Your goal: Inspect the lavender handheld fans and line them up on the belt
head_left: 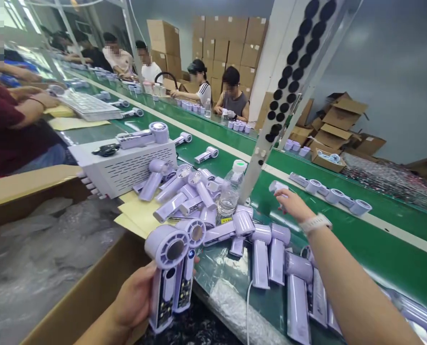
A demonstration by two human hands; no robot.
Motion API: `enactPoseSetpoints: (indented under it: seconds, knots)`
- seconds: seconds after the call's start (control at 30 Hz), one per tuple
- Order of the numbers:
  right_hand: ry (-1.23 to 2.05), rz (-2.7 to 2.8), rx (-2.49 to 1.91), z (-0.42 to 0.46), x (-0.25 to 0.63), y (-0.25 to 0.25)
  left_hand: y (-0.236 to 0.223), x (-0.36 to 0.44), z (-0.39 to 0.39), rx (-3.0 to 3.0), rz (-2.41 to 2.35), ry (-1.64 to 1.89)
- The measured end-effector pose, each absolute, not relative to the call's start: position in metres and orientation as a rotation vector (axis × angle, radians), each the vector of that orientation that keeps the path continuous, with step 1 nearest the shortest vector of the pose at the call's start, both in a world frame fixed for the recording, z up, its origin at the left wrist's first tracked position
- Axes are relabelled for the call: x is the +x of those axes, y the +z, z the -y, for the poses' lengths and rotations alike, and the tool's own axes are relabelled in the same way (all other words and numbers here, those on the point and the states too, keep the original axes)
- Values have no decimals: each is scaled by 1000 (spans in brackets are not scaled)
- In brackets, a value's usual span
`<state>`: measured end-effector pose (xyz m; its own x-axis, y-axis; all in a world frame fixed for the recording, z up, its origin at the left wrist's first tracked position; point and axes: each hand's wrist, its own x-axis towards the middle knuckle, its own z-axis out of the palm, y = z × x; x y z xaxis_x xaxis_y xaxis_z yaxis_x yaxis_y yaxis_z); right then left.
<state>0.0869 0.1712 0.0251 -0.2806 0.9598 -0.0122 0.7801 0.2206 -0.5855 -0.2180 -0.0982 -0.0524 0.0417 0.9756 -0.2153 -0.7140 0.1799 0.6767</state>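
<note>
My left hand is clamped around two lavender plastic handheld fans, most fingers hidden behind them. My right hand partly covers a shiny lavender piece at its fingertips; I cannot tell whether they grip it.

The person's bare left hand is at the near left, its forearm rising from the bottom edge, fingers and thumb closed in a grip held upright. The bare right arm reaches from the near right corner towards the far centre-right, elbow side out of view. A pale, light-coloured band circles its wrist. The right hand is palm down, thumb and fingers bent together in a pinch.
</note>
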Motion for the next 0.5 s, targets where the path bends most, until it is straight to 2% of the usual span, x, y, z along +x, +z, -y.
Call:
enactPoseSetpoints:
  seconds: [0.1, 0.23, 0.4, 0.5]
  knots:
    - [762, 2143, -1553, -107, 88, 18, -57, -223, 85, 553, -720, 1407]
    - [695, 2105, -1557, -29, 68, -20, -61, -208, 66, 668, -805, 1399]
    - [603, 2011, -1548, 14, 62, -42, -56, -157, 39, 783, -769, 1513]
    - [856, 1781, -1326, 33, 81, -32, -45, -123, 28, 835, -648, 1447]
